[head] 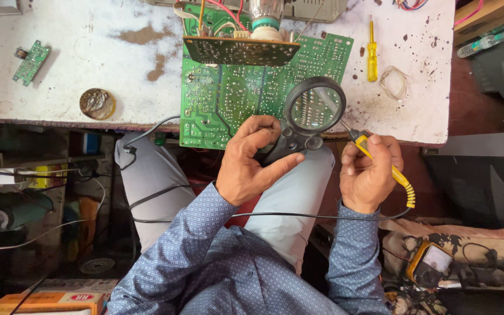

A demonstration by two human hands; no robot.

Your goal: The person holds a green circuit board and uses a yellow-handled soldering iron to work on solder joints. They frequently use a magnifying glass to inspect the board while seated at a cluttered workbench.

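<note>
Left hand (251,160) wrapped around the dark handle of a black round-framed magnifying glass (313,108), thumb stretched along the grip, lens hovering over the near right part of a large green printed circuit board (228,96) turned solder side up. Right hand (371,172) closed in a pen grip on a yellow-handled test probe (380,163), ribbed yellow strain relief trailing toward the wrist, thin black lead (287,215) running across the lap; metal tip apparently just at the lens rim, though exact contact with the board too small to tell. Board resting on a stained white workbench (59,76), near edge overhanging toward the knees, with a smaller dark board (240,51) and a grey-and-teal tube neck (265,20) standing at the far edge. Likely risks, judged from this layout: tip sliding off a narrow solder pad and bridging two neighbouring joints, brought on by the distorted depth seen through the lens; lens frame knocking the probe shaft, both tools crowded into one spot; overhanging board tipping or shifting under pressing force, with neither hand free to steady it; lead snagging on a knee or sleeve and jerking the tip sideways. Lying well apart and out of the way: small yellow screwdriver (372,52), pale coil of solder wire (394,81), round brass-coloured tin (97,103), small green board (30,62), yellow multimeter (431,263) low at right.
</note>
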